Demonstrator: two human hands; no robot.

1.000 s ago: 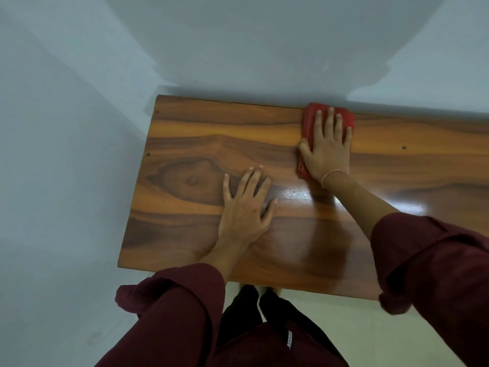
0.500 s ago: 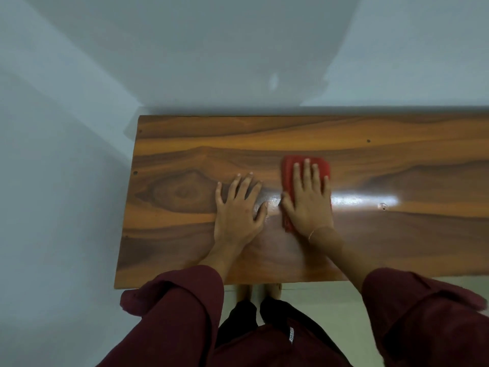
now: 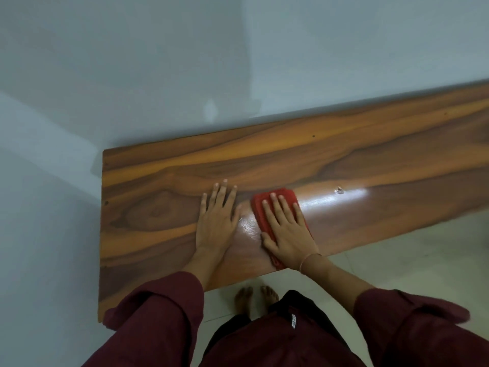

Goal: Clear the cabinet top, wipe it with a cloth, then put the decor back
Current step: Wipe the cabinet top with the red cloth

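On the cabinet top (image 3: 370, 165) you seem mid-wipe: right hand (image 3: 288, 231) presses the cloth (image 3: 285, 197), fingers straight; left hand (image 3: 215, 223) lies flat beside the cloth. Next, probably sweep on with even pressure.

Right hand (image 3: 287, 231) flat on red cloth (image 3: 275, 205), fingers straight, pressing it on wooden cabinet top (image 3: 370, 165). Left hand (image 3: 215, 223) flat on wood just beside cloth, not touching it. Shiny wet streak (image 3: 336, 200) right of cloth. Bare feet (image 3: 255, 298) on floor below.
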